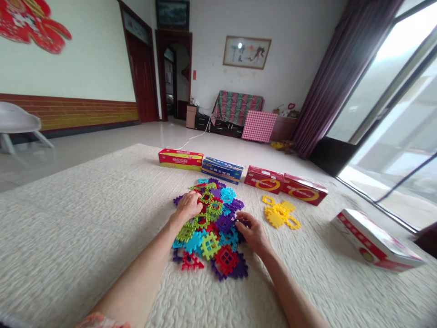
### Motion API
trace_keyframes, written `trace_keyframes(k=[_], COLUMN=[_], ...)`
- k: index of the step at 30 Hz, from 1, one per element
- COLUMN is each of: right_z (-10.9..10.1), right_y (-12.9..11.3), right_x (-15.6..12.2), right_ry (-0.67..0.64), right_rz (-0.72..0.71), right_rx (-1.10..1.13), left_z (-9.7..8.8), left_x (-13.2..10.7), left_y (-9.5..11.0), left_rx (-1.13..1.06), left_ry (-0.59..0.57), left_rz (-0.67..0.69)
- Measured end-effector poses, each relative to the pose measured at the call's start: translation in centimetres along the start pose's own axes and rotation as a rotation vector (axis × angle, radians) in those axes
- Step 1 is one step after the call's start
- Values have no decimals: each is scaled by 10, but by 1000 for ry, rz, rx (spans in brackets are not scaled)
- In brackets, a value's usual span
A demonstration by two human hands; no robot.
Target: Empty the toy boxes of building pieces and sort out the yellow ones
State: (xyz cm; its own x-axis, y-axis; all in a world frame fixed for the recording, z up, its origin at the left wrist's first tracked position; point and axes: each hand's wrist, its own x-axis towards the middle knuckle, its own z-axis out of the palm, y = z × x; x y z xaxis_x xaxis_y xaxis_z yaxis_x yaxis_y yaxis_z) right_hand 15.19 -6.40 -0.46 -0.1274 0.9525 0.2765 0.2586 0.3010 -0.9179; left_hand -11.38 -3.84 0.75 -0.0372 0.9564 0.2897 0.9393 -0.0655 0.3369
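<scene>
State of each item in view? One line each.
left hand, curled on top of the pile
right hand, fingers at the pile's right edge
plastic interlocking blocks, loose multicoloured heap on rug
yellow blocks, separate small cluster right of heap
blue box, lying flat, lid shut
red boxes, side by side, shut
red-and-white box, tilted on rug

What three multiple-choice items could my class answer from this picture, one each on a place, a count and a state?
1. Where do the yellow plastic pieces lie?
A) Right of the multicoloured heap
B) Under a hand
C) On the sofa

2. How many boxes stand in the row beyond the heap?
A) Two
B) Four
C) Seven

3. How is the left hand placed?
A) On the heap
B) Gripping a box
C) Raised overhead

1 A: they sit apart, right of the heap.
2 B: one red-and-yellow, one blue, two red.
3 A: it rests on the pieces.
</scene>
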Motion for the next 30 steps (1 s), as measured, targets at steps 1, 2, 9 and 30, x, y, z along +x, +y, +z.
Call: trace_keyframes(k=[1, 2, 9, 30], right_z=[0, -1, -1, 15], right_y=[0, 1, 1, -5], right_x=[1, 1, 4, 3], right_ry=[3, 9, 146, 14], right_rz=[26, 42, 89, -26], right_rx=[23, 40, 155, 10], left_z=[0, 0, -1, 7], left_x=[0, 0, 0, 2], left_y=[0, 0, 0, -2], left_rx=[-3, -5, -1, -76], left_ry=[1, 1, 3, 111], left_rz=[2, 2, 2, 182])
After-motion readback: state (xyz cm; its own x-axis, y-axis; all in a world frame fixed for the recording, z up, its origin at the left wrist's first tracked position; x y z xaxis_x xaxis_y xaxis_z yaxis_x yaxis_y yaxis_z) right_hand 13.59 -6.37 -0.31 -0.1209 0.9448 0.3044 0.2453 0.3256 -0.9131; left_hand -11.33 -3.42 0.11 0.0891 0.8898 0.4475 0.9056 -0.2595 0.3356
